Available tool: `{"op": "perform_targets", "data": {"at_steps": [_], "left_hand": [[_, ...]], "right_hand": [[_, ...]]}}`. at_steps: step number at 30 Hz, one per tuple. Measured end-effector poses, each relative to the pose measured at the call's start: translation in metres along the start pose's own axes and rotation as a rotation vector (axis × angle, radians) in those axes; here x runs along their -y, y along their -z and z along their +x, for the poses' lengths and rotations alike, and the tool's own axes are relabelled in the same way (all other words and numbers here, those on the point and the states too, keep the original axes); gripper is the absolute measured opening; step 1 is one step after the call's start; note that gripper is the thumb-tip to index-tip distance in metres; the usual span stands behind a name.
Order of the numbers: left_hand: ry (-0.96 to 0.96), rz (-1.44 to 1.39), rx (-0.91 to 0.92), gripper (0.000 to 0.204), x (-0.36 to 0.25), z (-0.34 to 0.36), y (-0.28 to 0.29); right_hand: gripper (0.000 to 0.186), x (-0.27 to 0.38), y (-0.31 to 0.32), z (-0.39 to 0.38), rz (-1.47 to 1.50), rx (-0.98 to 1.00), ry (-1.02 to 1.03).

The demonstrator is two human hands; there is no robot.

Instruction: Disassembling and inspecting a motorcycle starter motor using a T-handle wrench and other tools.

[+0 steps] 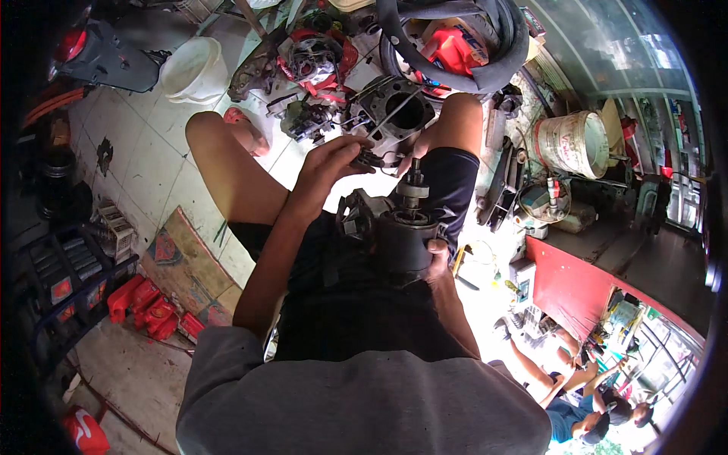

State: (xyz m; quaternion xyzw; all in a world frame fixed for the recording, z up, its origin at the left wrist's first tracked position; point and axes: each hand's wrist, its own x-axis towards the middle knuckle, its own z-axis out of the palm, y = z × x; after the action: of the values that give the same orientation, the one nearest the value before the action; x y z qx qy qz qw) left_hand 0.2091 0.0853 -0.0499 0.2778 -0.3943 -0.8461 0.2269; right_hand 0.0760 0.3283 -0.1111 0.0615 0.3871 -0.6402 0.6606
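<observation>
A dark metal engine housing (406, 246) rests in my lap, with a shiny stepped shaft (414, 189) standing up out of its opening. My right hand (437, 262) is closed around the housing's right side, thumb on top and the other fingers hidden. Ahead of it, my left hand (332, 165) reaches over with fingers bent around a small dark metal part (368, 159), whose kind I cannot make out. Just beyond that hand, an engine block (390, 114) with a large round bore sits between my knees.
Greasy engine parts (307, 117) and a red bag (318, 64) lie ahead on the tiles. Black tyres (493, 72) stand beyond. White buckets (193, 70) (565, 144) flank me. Cardboard (186, 258) and red containers (152, 307) lie left. Other people (580, 413) sit at lower right.
</observation>
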Motion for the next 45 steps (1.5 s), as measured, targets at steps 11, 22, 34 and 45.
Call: {"op": "perform_targets", "data": {"at_steps": [11, 22, 34, 45], "left_hand": [[-0.042, 0.155, 0.191, 0.034, -0.004, -0.019, 0.001], [-0.038, 0.281, 0.435, 0.041, -0.020, -0.023, 0.005], [0.074, 0.419, 0.463, 0.041, -0.010, -0.016, -0.001], [-0.039, 0.570, 0.230, 0.041, 0.002, -0.024, -0.028]], "right_hand": [[0.072, -0.002, -0.014, 0.003, -0.011, -0.032, -0.060], [0.070, 0.007, -0.032, 0.001, -0.014, 0.021, -0.037], [0.065, 0.010, -0.038, 0.001, -0.012, 0.018, -0.068], [0.067, 0.016, -0.046, 0.001, -0.067, 0.085, -0.054]]}}
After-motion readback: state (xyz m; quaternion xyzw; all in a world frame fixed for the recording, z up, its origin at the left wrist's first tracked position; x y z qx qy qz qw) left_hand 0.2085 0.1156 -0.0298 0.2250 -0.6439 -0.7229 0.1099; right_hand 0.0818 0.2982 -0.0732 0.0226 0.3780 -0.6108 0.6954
